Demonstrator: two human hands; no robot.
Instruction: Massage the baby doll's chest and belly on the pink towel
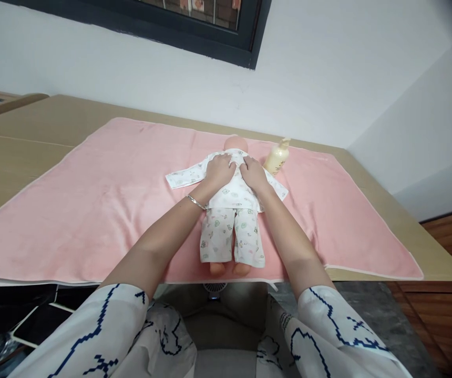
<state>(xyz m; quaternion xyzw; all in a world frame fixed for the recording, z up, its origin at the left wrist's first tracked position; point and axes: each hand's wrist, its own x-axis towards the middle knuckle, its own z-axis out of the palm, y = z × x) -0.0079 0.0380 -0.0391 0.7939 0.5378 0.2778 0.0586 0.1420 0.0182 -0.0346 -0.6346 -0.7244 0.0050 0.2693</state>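
At the left, wood-grain worktop (21, 118), largely under a pink blanket (72, 210) spread wide, probably as a soft layer. Towards the middle, the left sleeve (186, 176) of a white printed shirt (236, 181), stretched flat to the side, apparently to leave the torso uncovered. Then a silver bracelet (196, 202) and the left hand (219, 170), laid palm-down on the shirt, resting rather than gripping, thumb turned inward. In the centre, on the blanket by the near edge of the worktop, the baby doll (235, 203), lying lengthwise with head away and feet close, seemingly to bring the torso within easy reach; no face showing, so likely face-down. Below the shirt, matching trousers (216, 236). Just right of centre, the right hand (253, 173), likewise palm-down and relaxed, mirroring the left, perhaps for even contact on both sides. Cannot tell how far the fingertips curl. Past it, the right sleeve (279, 188), angled outward. Just beyond, a cream pump bottle (276, 159) standing on the blanket, likely there for easy reach. At far right, more worktop, meeting the pale wall (312, 79).
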